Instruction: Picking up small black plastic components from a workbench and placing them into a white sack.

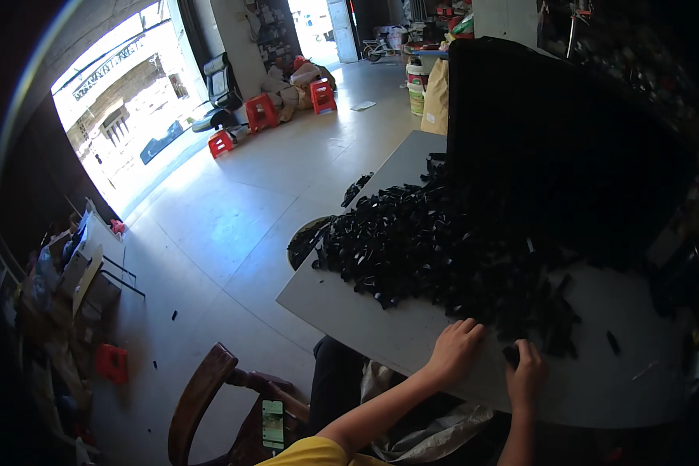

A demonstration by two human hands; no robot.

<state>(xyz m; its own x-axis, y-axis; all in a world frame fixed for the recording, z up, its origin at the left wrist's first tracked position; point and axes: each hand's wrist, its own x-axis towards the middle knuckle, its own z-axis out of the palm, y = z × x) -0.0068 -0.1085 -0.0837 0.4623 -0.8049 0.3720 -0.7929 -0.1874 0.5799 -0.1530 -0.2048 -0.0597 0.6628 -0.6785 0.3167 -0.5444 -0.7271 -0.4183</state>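
One black piece point(511, 356) pinched in my right hand point(527, 376); left hand point(453, 351), curled, grip unclear, at near edge of pile point(412, 241), heaped on table point(326, 299), presumably for easy reach

Upper left of the frame: a bright doorway point(124, 109). To its right, a black padded chair point(222, 84). Beside that chair: three red stools point(261, 113) and a heap of sacks point(286, 89). A flat white sheet point(363, 106) lies on the pale floor point(233, 225) at upper centre. Right of the sheet: stacked buckets point(416, 95), adjacent to a brown paper bag point(436, 93). Lower left: a fourth red stool point(112, 363). Lower edge, left of centre: a curved wooden chair point(196, 396); at its right, a phone point(272, 425), screen lit.
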